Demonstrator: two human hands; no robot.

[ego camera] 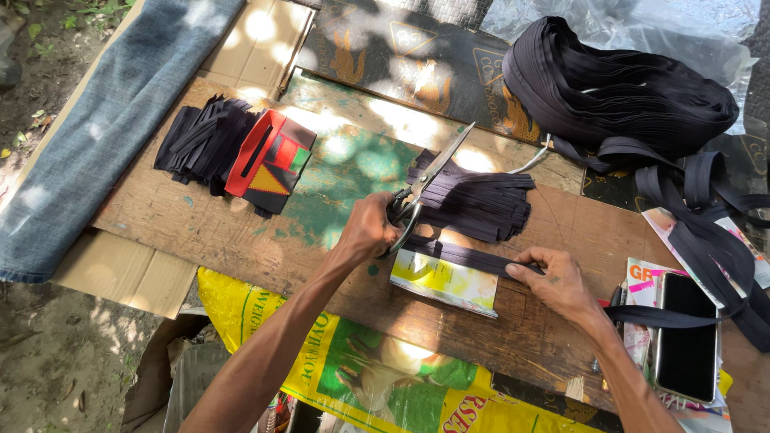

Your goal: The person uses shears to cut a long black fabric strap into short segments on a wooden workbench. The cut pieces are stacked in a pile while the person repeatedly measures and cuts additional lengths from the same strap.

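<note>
My left hand (370, 227) grips a pair of metal scissors (429, 178), blades parted and pointing away to the upper right. My right hand (553, 281) presses a black strap (469, 256) flat across a yellow-green card (443, 282) on the wooden board (241, 240). The scissor blades sit at the strap's left end. Just beyond lies a pile of cut black strap pieces (481, 204). The strap runs on to the right under my right hand.
A big bundle of black strap (618, 92) lies at the back right on clear plastic. A second heap of cut pieces (200, 140) and a red-black pouch (269, 160) sit at the left. A phone (686, 337) rests at the right. Blue denim (104, 128) lies far left.
</note>
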